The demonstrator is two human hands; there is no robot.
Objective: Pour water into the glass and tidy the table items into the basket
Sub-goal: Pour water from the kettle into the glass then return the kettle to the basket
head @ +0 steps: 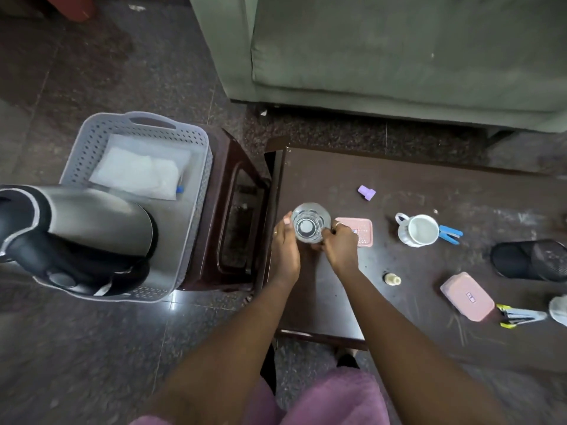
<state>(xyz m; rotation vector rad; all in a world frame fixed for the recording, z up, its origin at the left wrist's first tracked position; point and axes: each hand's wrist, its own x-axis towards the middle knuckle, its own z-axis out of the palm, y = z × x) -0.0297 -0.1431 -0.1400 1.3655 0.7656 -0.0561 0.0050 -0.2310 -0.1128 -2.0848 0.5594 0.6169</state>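
My left hand (285, 250) curls round the left side of the glass (310, 223), and my right hand (339, 248) grips its right side. The glass is upright near the table's (337, 179) left edge, just in front of a pink tray (366, 230). Beyond that edge, the grey basket (196, 148) sits on a dark stool (228, 170).

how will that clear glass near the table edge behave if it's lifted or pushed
The glass looks rigid and smooth-walled, so it is probably slippery and breakable; the left hand and right hand both grip it. It is upright near the table edge, so a sideways push could tip it off.
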